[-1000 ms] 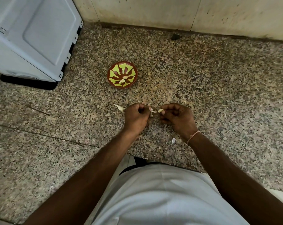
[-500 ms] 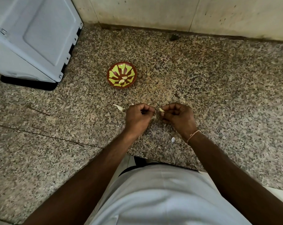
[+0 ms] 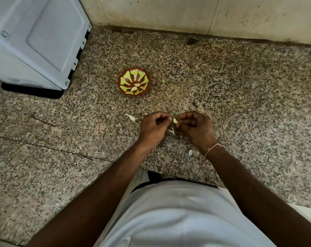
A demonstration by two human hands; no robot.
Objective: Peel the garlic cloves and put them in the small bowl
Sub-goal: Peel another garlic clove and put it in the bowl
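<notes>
I see my right hand pinching a pale peeled garlic clove, left hand curled picking at it, above the speckled granite table, red-and-green painted small bowl beyond

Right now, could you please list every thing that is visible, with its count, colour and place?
small bowl: one, brown with yellow-green pattern, on the counter beyond the hands
cloves in bowl: two, pale, near the bowl's centre
garlic clove: one, pale, between the fingertips of both hands
skin pieces: several, white, on the counter around the hands, one hanging below the clove
counter: one, speckled granite
appliance: one, light grey, back left corner
wall: beige, behind the counter
wrist thread: one, pinkish, on the right wrist
left hand: curled, fingertips at the clove
right hand: curled, pinches the clove
</notes>
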